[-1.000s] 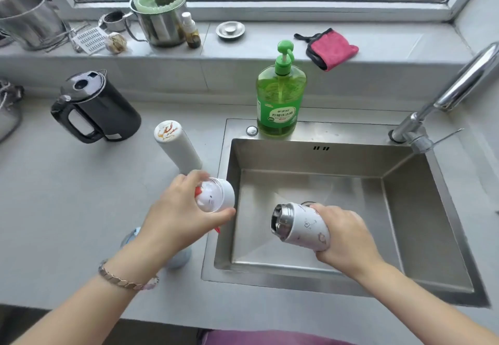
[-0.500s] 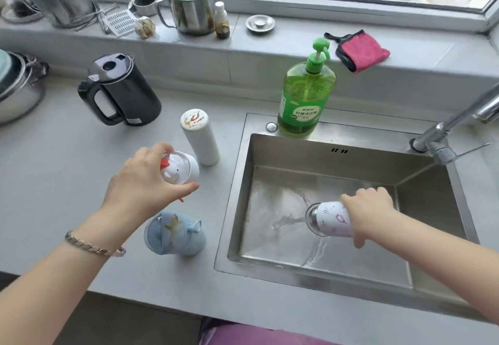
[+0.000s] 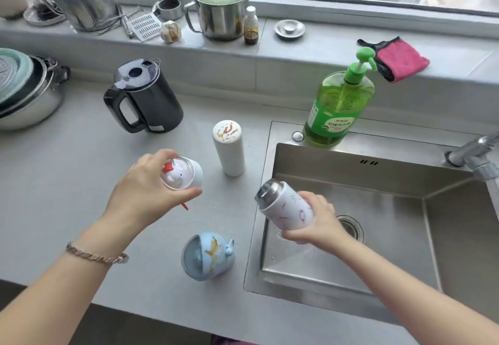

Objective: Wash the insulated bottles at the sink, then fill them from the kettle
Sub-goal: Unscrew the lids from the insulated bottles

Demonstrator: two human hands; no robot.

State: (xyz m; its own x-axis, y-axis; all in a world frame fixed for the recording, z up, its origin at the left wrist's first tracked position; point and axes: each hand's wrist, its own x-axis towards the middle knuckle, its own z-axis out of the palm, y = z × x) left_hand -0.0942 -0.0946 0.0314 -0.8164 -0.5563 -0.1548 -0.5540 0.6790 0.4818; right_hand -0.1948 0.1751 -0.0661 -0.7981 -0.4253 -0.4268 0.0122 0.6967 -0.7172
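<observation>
My right hand point(image 3: 316, 220) grips a small white patterned insulated bottle point(image 3: 283, 207), lidless and tilted, its steel mouth pointing up-left over the left edge of the steel sink point(image 3: 378, 271). My left hand point(image 3: 145, 190) holds that bottle's white cat-shaped lid point(image 3: 181, 173) above the counter. A tall white insulated bottle point(image 3: 229, 149) stands upright on the counter between the hands and the black kettle point(image 3: 145, 96). A light blue bottle point(image 3: 208, 255) lies on its side on the counter near the front edge.
Green dish soap point(image 3: 337, 104) stands behind the sink, and the tap point(image 3: 475, 153) juts in at the right. A pink cloth point(image 3: 399, 60), steel pots point(image 3: 218, 12), a grater and a small bottle crowd the window ledge. A stack of pots point(image 3: 24, 88) sits far left.
My right hand has lifted the patterned bottle out of the sink basin and turned its mouth upward, toward the left rim. My left hand with the lid has stayed over the counter.
</observation>
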